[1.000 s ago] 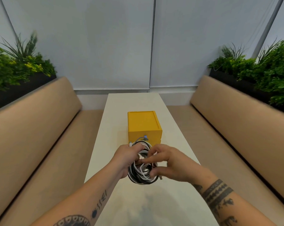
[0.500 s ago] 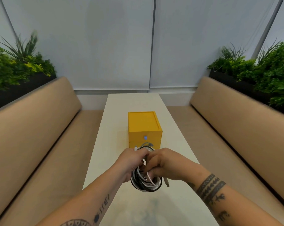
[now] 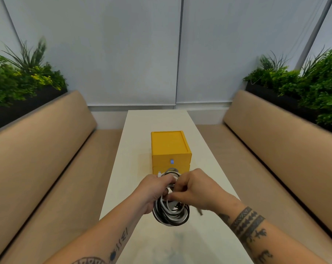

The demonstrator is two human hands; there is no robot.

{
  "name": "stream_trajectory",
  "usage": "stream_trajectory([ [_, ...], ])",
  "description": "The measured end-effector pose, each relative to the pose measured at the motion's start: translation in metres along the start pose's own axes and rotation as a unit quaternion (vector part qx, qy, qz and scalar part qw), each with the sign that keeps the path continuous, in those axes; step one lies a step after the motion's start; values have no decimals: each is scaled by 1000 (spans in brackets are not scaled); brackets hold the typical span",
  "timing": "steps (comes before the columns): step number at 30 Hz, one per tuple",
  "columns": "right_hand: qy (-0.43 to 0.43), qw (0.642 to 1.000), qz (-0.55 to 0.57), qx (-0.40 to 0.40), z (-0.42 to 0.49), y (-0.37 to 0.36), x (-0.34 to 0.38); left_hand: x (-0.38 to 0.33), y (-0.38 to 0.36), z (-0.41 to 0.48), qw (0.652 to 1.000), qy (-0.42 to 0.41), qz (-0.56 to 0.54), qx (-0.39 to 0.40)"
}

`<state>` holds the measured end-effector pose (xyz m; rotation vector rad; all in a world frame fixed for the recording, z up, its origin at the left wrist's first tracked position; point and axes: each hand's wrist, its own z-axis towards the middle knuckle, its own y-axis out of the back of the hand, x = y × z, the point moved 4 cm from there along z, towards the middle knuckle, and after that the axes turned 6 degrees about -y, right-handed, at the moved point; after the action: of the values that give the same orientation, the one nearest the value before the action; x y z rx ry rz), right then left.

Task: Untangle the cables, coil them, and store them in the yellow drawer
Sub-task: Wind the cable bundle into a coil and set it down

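We see the left grip (image 3: 155,189) curled round, and the right grip (image 3: 198,189) pinching, a coiled bundle of black and white cables (image 3: 171,216) — over the long white worktop (image 3: 140,130), just before the yellow drawer box (image 3: 170,147).

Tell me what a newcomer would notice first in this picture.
The yellow drawer box stands out mid-table, and its drawers look shut. Just in front of it, the left hand and right hand grip a black-and-white cable coil. Tan benches and green plants line both sides.
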<state>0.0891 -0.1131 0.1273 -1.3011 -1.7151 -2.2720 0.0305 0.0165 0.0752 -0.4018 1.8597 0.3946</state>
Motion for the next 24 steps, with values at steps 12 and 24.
stream_trajectory([
  [12, 118, 956, -249, -101, -2, -48, 11, -2, 0, -1, 999, -19, -21, -35],
  [24, -239, 941, 222, -93, -9, -13, -38, -3, 16, -1, 983, -105, 139, -55],
])
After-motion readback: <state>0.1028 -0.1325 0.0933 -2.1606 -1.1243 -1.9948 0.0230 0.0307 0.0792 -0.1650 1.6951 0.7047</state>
